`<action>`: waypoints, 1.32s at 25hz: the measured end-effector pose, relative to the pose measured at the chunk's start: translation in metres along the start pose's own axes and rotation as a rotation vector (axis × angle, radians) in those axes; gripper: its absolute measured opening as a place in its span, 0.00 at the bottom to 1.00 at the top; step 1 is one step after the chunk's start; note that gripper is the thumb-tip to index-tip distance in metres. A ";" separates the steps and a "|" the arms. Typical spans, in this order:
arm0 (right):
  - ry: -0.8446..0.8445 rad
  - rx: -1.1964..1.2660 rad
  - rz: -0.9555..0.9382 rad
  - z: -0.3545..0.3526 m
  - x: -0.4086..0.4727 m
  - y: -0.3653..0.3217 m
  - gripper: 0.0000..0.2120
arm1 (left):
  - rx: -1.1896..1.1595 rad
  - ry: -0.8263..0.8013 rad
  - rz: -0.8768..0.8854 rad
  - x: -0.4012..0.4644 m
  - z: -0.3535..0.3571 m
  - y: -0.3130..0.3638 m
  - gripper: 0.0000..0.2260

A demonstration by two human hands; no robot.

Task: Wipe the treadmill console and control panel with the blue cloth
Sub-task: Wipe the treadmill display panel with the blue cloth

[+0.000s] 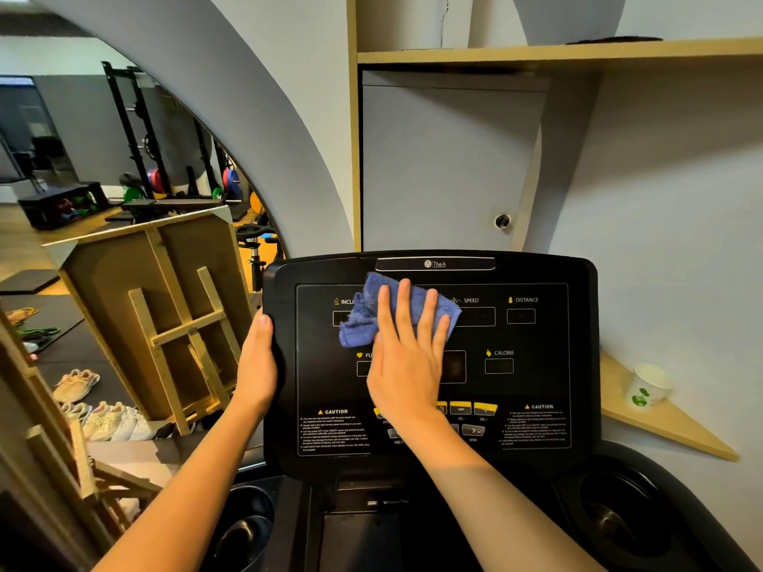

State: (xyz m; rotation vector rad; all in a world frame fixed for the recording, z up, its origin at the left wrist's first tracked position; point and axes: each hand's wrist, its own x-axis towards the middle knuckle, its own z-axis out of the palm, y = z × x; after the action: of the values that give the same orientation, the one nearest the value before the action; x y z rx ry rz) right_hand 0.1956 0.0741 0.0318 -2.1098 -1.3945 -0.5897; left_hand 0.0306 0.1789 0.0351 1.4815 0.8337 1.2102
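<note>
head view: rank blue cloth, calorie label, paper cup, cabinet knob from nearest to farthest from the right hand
1. blue cloth: pressed flat under the right hand on the console.
2. CALORIE label: just right of the hand, on the panel.
3. cabinet knob and paper cup: both well off the console; too close to call.

Ahead of you stands a pale grey wall (660,200) with a wooden shelf (557,53) running across its top. Under the shelf you see a grey cabinet door (446,167) with a dark round knob (502,221). At your right a wooden corner shelf (677,427) carries a paper cup (650,390). On your left, a curved mirror (124,200) shows a gym: a black rack (124,117), coloured plates (232,181), wood floor. Below it leans a wooden frame (181,324), with pale shoes (76,383) on dark mats (78,353).
</note>
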 end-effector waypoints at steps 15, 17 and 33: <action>-0.165 0.016 -0.301 0.013 -0.043 -0.020 0.36 | -0.062 -0.015 0.031 0.009 -0.006 -0.015 0.22; -0.187 0.012 -0.314 0.015 -0.051 -0.018 0.36 | -0.055 -0.017 0.031 0.009 -0.006 -0.015 0.22; -0.100 0.047 -0.379 0.034 -0.142 0.036 0.25 | -0.002 -0.018 0.038 0.005 -0.005 -0.011 0.15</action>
State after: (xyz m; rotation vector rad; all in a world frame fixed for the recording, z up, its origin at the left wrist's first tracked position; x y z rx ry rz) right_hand 0.1787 -0.0137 -0.0889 -1.8708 -1.8655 -0.5938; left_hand 0.0277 0.1877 0.0256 1.5110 0.7951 1.2235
